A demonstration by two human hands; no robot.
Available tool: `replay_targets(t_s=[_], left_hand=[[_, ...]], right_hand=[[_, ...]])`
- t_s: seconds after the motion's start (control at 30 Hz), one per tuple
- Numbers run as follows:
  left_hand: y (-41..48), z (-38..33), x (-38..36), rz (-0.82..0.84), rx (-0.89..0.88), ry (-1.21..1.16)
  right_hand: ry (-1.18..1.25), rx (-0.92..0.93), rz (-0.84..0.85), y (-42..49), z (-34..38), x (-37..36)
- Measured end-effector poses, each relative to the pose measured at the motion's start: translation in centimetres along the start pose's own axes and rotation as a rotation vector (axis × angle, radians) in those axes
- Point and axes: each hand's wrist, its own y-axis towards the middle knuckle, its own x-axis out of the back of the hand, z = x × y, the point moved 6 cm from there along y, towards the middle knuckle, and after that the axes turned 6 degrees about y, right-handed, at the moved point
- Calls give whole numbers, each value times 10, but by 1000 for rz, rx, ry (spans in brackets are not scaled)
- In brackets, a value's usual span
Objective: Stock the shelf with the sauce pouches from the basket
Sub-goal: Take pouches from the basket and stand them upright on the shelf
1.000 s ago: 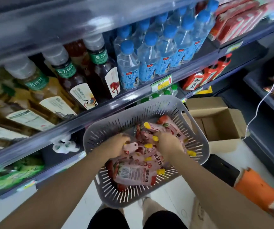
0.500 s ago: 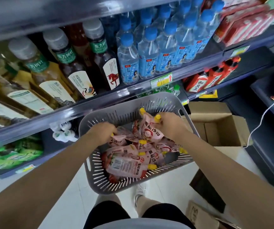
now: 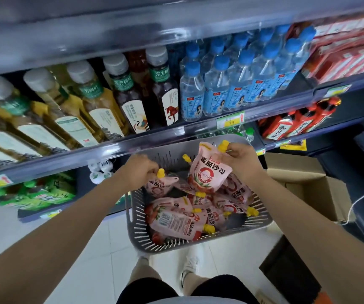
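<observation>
Handling: the pouches (image 3: pixel 176 222) look soft, light and slick-filmed, likely to sag and slide over one another. The stiff spout under the cap (image 3: pixel 222 147) seems the surest hold, the belly a poorer one.
Look: pale pink film, a red ring and tomato print, red characters, and a yellow cap at one top corner. One lies back up, showing a barcode.
Where: most lie heaped criss-cross in the basket (image 3: pixel 132 216); two are off the heap.
Right hand: the right hand (image 3: pixel 240 163) pinches the lifted pouch (image 3: pixel 207 172) at its cap, so it hangs upright over the basket's far half. A second yellow cap shows just beside it; I cannot tell whether it is in the same grip.
Left hand: the left hand (image 3: pixel 141 170) is curled round the cap end of the left pouch (image 3: pixel 159 186), which is tilted.
Basket: grey and slotted, just below the shelf (image 3: pixel 132 139) edge.
Shelf: tea bottles (image 3: pixel 128 95) on the left, water bottles (image 3: pixel 216 91) on the right. The pouches' slot is not evident.
Beyond: an open box (image 3: pixel 304 187) to the right.
</observation>
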Motion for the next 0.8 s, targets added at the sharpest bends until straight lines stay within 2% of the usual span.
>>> replay_targets(t_s=[0.17,0.23,0.4,0.57,0.8], left_hand=[[-25,-5,38,-286,9,124],[-37,-2,60,-354,26,130],[-71,12,107,-436,112,-191],[-130,35,172,-635,95,-220],[-245,90,260,-864,97,-375]], right_hand=[[-118,127,35,-1,22,-16],[-119,144,1,-4,33,-19],[-23,187,-40,-20,82,-34],[-13,254,-35,-44,144,-62],[11,432,107,-112,259,-139]])
